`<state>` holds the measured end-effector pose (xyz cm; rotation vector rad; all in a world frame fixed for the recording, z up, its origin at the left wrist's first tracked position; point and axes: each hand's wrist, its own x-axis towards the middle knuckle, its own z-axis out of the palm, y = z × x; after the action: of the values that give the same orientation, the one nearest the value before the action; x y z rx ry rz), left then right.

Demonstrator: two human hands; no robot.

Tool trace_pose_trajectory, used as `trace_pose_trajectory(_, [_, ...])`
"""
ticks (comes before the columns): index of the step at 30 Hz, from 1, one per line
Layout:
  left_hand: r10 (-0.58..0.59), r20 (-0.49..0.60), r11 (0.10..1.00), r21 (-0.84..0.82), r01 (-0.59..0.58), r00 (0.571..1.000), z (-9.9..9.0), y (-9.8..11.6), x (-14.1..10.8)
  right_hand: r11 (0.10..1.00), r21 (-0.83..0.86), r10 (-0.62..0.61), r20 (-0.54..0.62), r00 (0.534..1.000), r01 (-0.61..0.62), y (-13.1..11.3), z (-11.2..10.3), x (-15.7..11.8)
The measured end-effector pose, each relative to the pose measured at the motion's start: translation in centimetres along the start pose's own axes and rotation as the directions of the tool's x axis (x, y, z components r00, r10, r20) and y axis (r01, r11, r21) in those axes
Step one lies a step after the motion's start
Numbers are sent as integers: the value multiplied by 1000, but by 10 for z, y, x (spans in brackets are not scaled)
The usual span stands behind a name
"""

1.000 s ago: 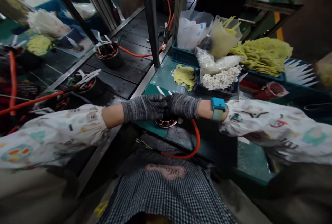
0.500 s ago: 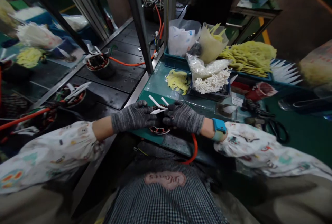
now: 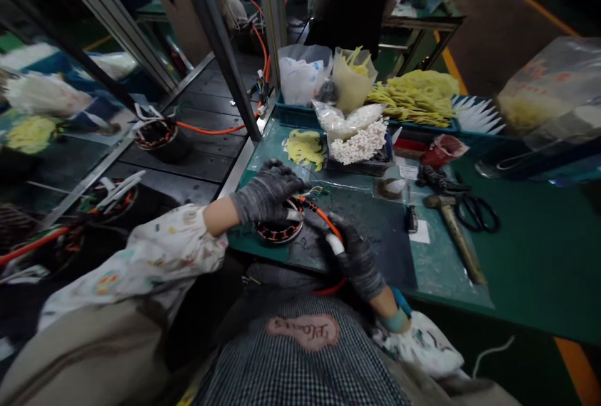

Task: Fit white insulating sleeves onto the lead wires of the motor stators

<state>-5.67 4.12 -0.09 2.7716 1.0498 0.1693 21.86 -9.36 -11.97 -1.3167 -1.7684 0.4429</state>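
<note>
A round wound coil part with a dark body and red and white windings sits at the front edge of the green table. Over its top lies my left hand in a grey glove, its fingers curved onto the rim; what they may pinch is hidden. My right hand, gloved too and with one white fingertip showing, is closed round an orange cable to the right of the part. From the part, the cable runs right, then down past the table edge. Thin coloured wires spread out above the coil.
Behind are yellow pieces, a bag of white beads and blue bins. A hammer and black scissors lie right. Metal posts and more coil parts stand left; a person is beyond.
My right hand has moved off the part, right and toward me, and taken the orange cable. My left hand now rests over the coil's top. The view has shifted, showing the hammer.
</note>
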Motion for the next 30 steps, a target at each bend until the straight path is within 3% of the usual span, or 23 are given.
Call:
trace_pose_trajectory(4, [60, 66, 977, -208, -45, 996, 17, -11, 25, 993, -107, -51, 7, 999, 52, 9, -25, 34])
trace_pose_trajectory(8, [-54, 119, 795, -596, 115, 991, 26, -20, 23, 946, -284, -162, 0, 987, 155, 22, -25, 59])
trace_pose_trajectory(11, [-126, 179, 655, -724, 218, 976, 30, -21, 19, 884, -330, -338, 40, 940, 332, 23, -11, 47])
trace_pose_trajectory(14, [-103, 221, 602, -762, 237, 970, 34, -23, 21, 817, -309, -463, 152, 873, 487, 19, -2, 20])
trace_pose_trajectory(16, [-101, 231, 627, -740, 242, 968, 35, -24, 23, 800, -265, -500, 202, 842, 539, 14, 0, 9])
trace_pose_trajectory(18, [-148, 177, 725, -650, 228, 973, 32, -22, 22, 809, -192, -526, 188, 830, 556, 7, -1, 9])
trace_pose_trajectory(21, [-194, -92, 902, -409, 140, 977, 19, -8, 9, 882, -12, -468, 81, 880, 470, -11, -8, 21])
trace_pose_trajectory(24, [-115, -283, 954, -300, 26, 952, 4, 20, -15, 927, 135, -351, -7, 936, 349, -28, -15, 32])
trace_pose_trajectory(27, [15, -295, 977, -197, -77, 955, 4, 48, -36, 956, 102, -270, -54, 961, 274, -37, -17, 35])
trace_pose_trajectory(30, [39, -390, 994, -78, -76, 920, 24, 69, -44, 981, -3, -190, -133, 973, 192, -38, -10, 35])
